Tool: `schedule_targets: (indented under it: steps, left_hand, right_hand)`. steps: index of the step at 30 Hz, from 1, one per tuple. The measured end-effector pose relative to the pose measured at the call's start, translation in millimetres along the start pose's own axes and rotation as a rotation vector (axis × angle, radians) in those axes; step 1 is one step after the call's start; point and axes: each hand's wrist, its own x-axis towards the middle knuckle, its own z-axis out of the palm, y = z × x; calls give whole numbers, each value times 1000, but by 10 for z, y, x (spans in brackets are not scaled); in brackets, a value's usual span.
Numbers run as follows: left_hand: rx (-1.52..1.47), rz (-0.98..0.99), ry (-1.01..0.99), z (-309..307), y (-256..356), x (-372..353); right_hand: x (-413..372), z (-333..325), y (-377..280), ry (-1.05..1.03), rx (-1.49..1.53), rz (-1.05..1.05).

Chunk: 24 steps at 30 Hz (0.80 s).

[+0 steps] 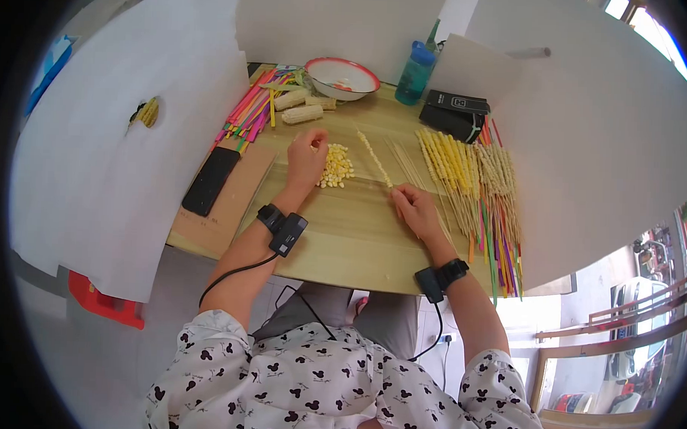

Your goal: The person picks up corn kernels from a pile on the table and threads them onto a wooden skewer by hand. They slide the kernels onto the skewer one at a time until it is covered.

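Note:
My right hand pinches the near end of a thin skewer threaded with corn kernels, which slants away to the far left. A pile of loose pale-yellow corn kernels lies on the wooden table. Just left of that pile is my left hand, its fingers curled together; whatever they hold is too small to make out. Bare sticks lie to the right of the threaded skewer. Farther right, many finished-looking kernel skewers rest side by side in a row.
Stripped corn cobs and a red-rimmed bowl stand at the back. Coloured strips and a phone on cardboard are at the left. A blue bottle and black box stand at the back right. White panels surround the table.

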Motion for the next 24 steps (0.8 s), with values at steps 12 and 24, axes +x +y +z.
schedule_targets:
  steps: [12,24]
  left_hand:
    - [17,50,26,35,-102,3]
    - [-2,90,29,65,-103,-28]
  right_hand:
    - [-25,70,-1,146,-323,-99]
    - [-9,120,70,233,-421,-125]
